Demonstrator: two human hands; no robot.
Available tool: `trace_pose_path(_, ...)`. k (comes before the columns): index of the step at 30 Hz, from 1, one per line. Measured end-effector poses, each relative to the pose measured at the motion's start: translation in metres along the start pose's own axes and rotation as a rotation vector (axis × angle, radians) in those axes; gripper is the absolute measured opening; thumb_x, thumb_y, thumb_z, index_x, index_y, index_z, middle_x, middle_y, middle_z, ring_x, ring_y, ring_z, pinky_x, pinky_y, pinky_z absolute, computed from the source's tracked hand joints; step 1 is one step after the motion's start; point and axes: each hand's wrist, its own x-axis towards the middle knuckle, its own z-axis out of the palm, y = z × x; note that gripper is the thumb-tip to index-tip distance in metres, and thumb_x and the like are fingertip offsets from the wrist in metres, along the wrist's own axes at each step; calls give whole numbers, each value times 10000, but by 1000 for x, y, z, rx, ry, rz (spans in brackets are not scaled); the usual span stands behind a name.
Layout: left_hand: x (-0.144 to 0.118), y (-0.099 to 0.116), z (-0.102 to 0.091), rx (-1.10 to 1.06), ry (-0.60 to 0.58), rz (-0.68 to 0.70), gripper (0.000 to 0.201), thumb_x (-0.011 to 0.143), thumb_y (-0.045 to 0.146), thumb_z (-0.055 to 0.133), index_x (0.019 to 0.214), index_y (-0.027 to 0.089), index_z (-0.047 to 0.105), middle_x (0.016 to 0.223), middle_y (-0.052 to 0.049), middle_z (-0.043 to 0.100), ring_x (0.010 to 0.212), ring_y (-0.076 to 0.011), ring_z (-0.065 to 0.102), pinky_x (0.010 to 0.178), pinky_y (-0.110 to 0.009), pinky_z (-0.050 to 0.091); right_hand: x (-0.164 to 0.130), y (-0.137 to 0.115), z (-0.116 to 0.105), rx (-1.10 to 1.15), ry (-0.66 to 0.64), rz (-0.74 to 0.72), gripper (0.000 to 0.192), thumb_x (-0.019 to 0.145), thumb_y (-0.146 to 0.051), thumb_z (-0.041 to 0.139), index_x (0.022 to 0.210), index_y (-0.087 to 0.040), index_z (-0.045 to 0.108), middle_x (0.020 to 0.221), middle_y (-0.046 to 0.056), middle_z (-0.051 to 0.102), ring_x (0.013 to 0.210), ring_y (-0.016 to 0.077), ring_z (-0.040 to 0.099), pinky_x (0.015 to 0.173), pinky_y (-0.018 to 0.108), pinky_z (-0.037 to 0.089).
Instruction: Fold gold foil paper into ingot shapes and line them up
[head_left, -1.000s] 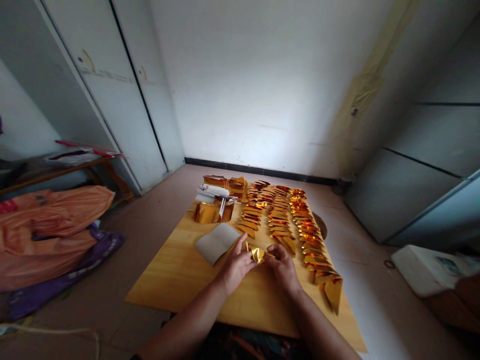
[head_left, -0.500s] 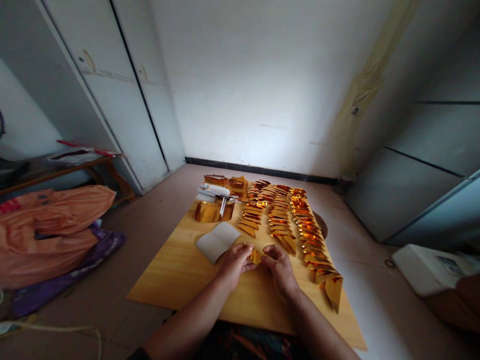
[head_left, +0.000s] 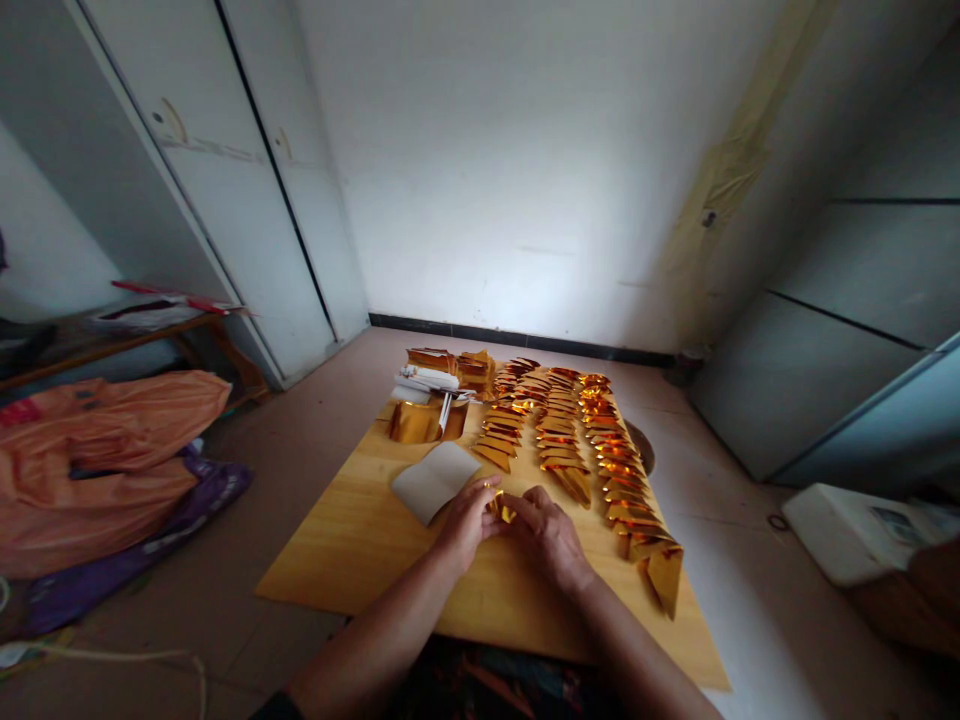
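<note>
We see a small piece of gold foil paper [head_left: 501,510] pinched between our two hands, low over the tabletop [head_left: 360,550]. It is shiny, yellow-gold and creased, partly folded into a crumpled, angular shape. Only a small part shows between the fingers; the rest is hidden. It lies near the middle of the tabletop, with a white sheet [head_left: 435,480] just at its ten o'clock.

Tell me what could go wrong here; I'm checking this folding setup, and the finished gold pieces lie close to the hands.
1. The right hand works close beside the rows of folded gold pieces; a stray wrist could knock them askew.
2. The small gold foil piece, pinched with the left hand, may crease crookedly or tear.
</note>
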Motion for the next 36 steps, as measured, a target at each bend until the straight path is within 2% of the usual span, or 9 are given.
trace_pose_path(3,-3,2,2,-82,-30,-72,404,832,313,521,1202,151,517,858,-66,655,750,-178,655,693,-319,528,-1,5,2,-86,5,6,431,845,-121,478,1170,-352,641,825,29,529,669,125,512,620,224,419)
trace_pose_path(7,-8,6,3,-245,-96,-167,289,861,276,476,1101,135,553,918,-88,669,810,-177,660,781,-338,517,0,8,2,-14,26,30,436,857,-120,442,1167,-343,652,827,36,525,681,128,523,611,221,428)
trace_pose_path(15,-5,-4,-6,-180,-155,-98,257,761,161,651,1012,129,602,959,-102,686,846,-189,675,821,-346,507,4,3,-4,203,8,66,406,824,-121,466,1109,-306,688,779,22,529,706,132,540,632,225,447)
trace_pose_path(19,-2,-6,-7,-136,-136,-59,244,759,177,658,991,125,604,930,-108,699,814,-188,683,776,-323,522,5,6,-2,392,32,102,313,819,-190,523,1073,-254,695,817,32,593,785,159,572,719,277,474)
trace_pose_path(22,1,-6,-6,-138,-106,-35,208,775,192,644,969,130,602,909,-103,700,803,-186,683,759,-321,526,7,8,2,624,96,244,321,750,-264,628,1063,-209,670,919,45,649,849,185,600,780,325,489)
trace_pose_path(25,3,-5,-5,-176,-98,-34,220,781,192,645,987,138,593,911,-92,690,815,-185,681,769,-328,522,8,7,4,867,130,390,403,647,-303,716,1027,-191,643,952,49,662,813,191,624,735,327,505)
trace_pose_path(29,-1,1,-3,-210,-150,-52,350,780,192,648,1118,169,562,973,-83,673,851,-180,674,827,-355,506,8,4,-1,1013,133,463,359,606,-328,754,920,-193,645,856,20,668,761,177,612,702,302,486)
trace_pose_path(33,-8,8,-2,-214,-231,-29,643,770,193,647,1358,276,399,1072,-72,645,898,-183,666,855,-364,486,9,3,-8,1057,119,468,272,614,-327,749,838,-201,660,715,-23,628,645,129,541,634,255,431)
trace_pose_path(36,-10,12,-3,-196,-270,18,750,761,215,663,1420,300,314,1031,-64,652,890,-184,660,838,-358,483,9,2,-10,1099,139,478,317,599,-315,754,882,-212,656,703,-36,610,596,110,494,585,238,393)
